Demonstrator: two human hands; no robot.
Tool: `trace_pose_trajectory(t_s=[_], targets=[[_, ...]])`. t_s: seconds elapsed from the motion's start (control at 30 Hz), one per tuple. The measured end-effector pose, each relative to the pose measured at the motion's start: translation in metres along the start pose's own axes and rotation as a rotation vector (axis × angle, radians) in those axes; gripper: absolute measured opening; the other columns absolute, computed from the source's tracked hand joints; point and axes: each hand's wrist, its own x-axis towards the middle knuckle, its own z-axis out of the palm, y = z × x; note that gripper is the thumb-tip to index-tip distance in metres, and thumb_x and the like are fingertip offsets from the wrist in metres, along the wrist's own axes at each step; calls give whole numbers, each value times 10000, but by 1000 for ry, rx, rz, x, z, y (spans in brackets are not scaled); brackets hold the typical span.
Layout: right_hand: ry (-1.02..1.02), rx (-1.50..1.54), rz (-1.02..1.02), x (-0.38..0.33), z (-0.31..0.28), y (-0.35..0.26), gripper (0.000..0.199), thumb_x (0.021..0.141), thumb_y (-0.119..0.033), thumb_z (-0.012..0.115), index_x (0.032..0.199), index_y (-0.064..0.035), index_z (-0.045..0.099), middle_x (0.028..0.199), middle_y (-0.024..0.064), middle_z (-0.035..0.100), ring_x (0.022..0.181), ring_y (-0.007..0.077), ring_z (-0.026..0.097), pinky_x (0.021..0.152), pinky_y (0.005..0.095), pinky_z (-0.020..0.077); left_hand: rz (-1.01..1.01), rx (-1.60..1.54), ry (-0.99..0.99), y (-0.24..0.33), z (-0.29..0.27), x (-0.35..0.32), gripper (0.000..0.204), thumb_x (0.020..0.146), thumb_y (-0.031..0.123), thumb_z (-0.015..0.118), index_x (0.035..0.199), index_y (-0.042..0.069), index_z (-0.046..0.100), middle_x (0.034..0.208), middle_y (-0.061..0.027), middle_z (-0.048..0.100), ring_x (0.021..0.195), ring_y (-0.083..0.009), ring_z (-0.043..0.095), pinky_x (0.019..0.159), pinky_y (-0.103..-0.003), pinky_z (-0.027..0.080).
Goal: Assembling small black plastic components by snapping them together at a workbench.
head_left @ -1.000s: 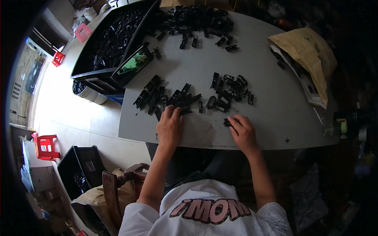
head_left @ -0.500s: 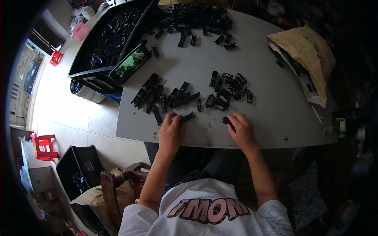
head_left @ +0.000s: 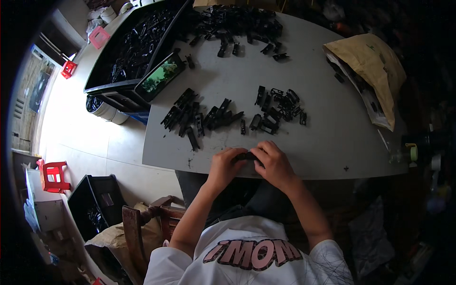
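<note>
Close to the table's front edge, my left hand (head_left: 223, 167) and my right hand (head_left: 274, 164) have come together over a black plastic part (head_left: 246, 156). Fingers of both hands are closed on it from either side; whether it is one piece or two fitted together cannot be made out. Beyond my left hand lies a loose heap of long black plastic parts (head_left: 182, 113), with one long piece (head_left: 192, 138) nearest to me. Past my right hand is a cluster of shorter black parts (head_left: 285, 102), and a small upright one (head_left: 242, 126) stands between the two heaps.
A large black crate (head_left: 114, 88) full of black parts stands at the far left, a phone (head_left: 161, 77) with a green picture propped against it. More black parts (head_left: 237, 21) cover the table's far end. An open brown paper bag (head_left: 368, 59) lies at right.
My hands, apart before with a black part in each, have moved toward each other and now meet at the black part near the table edge. The heaps stay as they were.
</note>
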Motion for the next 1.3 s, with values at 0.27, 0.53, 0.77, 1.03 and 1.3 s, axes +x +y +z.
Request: trace_pose_trajectory(t_s=[0.27,0.53,0.77,1.03,1.3], targets=[[103,-263,-166,-6,13,-12,385,661,3,691,1034,30,598,989,138,539,912,291,558,718,345,492,-85,-307,75,-8,20,-5,338,777,-3,664,1108,29,603,899,-108,660,789,-144,619,716,-279,486],[67,775,488,-30,20,16,194,776,-113,718,864,12,598,762,69,608,684,126,602,621,268,474,-105,-520,-128,5,10,-6,446,847,-63,541,1272,35,450,1008,-56,580,941,-114,535,846,-252,420],[374,-61,184,11,5,22,223,737,-45,695,931,-49,585,936,89,523,751,246,576,642,339,471,-19,-379,41,-11,-11,9,129,926,52,485,1031,13,549,947,-41,551,877,-107,518,769,-261,419],[317,-235,200,3,10,36,177,734,-39,685,833,-42,539,953,90,507,800,291,579,653,374,477,-29,310,237,14,4,50,165,795,111,601,926,36,533,865,-135,509,715,-334,547,641,-379,445],[324,-177,237,-17,3,43,213,750,-19,652,924,-40,530,939,100,529,778,265,592,640,355,491,-100,472,166,9,10,48,158,768,88,591,909,61,524,919,-132,541,799,-365,576,641,-452,459]])
